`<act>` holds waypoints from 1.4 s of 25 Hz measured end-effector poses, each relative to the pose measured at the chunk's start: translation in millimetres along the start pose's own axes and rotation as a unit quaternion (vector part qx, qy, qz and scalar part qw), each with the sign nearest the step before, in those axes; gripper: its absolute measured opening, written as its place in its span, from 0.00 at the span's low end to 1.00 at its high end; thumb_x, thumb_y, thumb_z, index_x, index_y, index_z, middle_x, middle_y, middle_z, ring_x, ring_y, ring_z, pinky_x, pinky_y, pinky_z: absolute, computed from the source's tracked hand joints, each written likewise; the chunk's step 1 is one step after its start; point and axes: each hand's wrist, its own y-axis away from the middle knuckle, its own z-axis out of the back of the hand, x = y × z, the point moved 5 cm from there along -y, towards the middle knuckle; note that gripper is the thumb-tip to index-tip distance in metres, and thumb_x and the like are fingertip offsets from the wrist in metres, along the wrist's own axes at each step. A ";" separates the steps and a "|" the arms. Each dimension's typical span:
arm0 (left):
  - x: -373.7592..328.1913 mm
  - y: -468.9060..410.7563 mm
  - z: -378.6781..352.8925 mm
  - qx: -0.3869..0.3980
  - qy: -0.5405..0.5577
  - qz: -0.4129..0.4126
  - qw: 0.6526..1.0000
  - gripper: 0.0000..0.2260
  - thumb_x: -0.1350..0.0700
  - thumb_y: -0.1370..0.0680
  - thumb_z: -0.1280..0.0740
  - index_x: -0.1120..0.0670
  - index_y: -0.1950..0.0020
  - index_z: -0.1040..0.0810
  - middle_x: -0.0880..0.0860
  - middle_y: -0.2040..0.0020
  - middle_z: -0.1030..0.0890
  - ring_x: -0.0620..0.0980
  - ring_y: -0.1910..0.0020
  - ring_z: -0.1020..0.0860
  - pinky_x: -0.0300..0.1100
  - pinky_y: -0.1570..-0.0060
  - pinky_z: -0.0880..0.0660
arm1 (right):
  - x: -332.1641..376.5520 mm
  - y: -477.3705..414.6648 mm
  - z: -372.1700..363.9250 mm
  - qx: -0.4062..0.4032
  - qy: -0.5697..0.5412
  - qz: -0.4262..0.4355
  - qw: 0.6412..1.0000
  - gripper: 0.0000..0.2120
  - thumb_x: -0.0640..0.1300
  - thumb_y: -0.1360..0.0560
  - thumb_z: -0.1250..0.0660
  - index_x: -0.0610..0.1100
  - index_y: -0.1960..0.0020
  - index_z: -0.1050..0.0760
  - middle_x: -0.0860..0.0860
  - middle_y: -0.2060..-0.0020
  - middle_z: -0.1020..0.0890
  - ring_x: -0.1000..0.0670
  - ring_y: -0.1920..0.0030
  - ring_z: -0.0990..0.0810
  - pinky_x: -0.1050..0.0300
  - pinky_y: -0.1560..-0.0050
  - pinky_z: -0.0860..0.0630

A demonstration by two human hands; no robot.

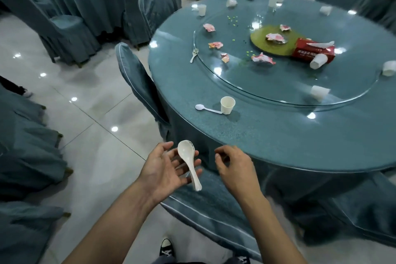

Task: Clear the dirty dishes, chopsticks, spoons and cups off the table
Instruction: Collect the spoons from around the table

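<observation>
My left hand point(165, 169) lay palm up, fingers relaxed, carrying a stack of white soup spoons point(188, 161); I couldn't count them. On the desk point(278, 139), a plastic spoon point(205, 109) touched a paper cup point(227, 105). My right hand point(233, 167) hung loosely curled, empty. The red tissue box point(312, 52) had print blurred beyond reading.

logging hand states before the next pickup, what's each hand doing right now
Left hand: open, palm up, stack of white spoons lying across its fingers.
Right hand: open, fingers loosely curled, nothing visible in it.
</observation>
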 end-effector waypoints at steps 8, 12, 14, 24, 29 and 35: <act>-51.1 3.5 48.0 0.027 -0.052 0.038 0.998 0.24 0.49 0.19 0.42 0.65 0.32 0.26 0.65 0.41 0.18 0.65 0.40 0.21 0.62 0.38 0.24 | 53.2 18.5 -42.2 -0.030 0.006 -0.055 0.998 0.06 0.48 0.21 0.33 0.52 0.45 0.19 0.55 0.54 0.19 0.52 0.54 0.20 0.49 0.45 0.23; -56.8 -1.3 50.8 0.033 -0.066 0.049 0.996 0.23 0.49 0.19 0.41 0.64 0.31 0.26 0.66 0.39 0.19 0.65 0.40 0.21 0.62 0.38 0.24 | 56.5 11.0 -40.9 -0.046 -0.003 -0.067 0.997 0.07 0.48 0.20 0.34 0.51 0.44 0.19 0.55 0.52 0.19 0.52 0.52 0.20 0.50 0.44 0.24; -61.6 -4.7 49.0 0.034 -0.070 0.047 0.996 0.23 0.48 0.19 0.41 0.64 0.31 0.26 0.66 0.37 0.19 0.65 0.40 0.21 0.63 0.37 0.25 | 57.5 4.1 -41.9 -0.047 -0.010 -0.064 0.997 0.08 0.49 0.20 0.34 0.51 0.44 0.19 0.56 0.52 0.19 0.53 0.52 0.21 0.50 0.43 0.24; -82.5 -32.2 37.3 0.037 -0.053 0.046 0.997 0.24 0.49 0.20 0.41 0.64 0.31 0.26 0.66 0.35 0.21 0.65 0.41 0.21 0.63 0.32 0.29 | 53.2 -34.3 -49.9 -0.040 -0.016 -0.053 0.998 0.08 0.48 0.20 0.34 0.51 0.44 0.19 0.55 0.52 0.18 0.52 0.51 0.21 0.50 0.44 0.24; -112.8 -61.1 34.8 0.045 -0.058 0.057 0.996 0.24 0.49 0.20 0.41 0.64 0.31 0.26 0.66 0.34 0.21 0.65 0.41 0.21 0.62 0.34 0.28 | 57.4 -66.4 -59.6 -0.061 -0.016 -0.069 0.996 0.07 0.48 0.21 0.33 0.50 0.45 0.19 0.54 0.53 0.18 0.51 0.53 0.20 0.51 0.46 0.23; -180.3 -108.2 43.3 0.069 -0.094 0.075 0.990 0.25 0.49 0.19 0.41 0.65 0.29 0.27 0.66 0.35 0.21 0.65 0.41 0.22 0.62 0.36 0.26 | 85.4 -113.1 -95.0 -0.091 -0.005 -0.098 0.991 0.06 0.47 0.21 0.33 0.49 0.46 0.19 0.54 0.53 0.18 0.50 0.52 0.20 0.48 0.46 0.23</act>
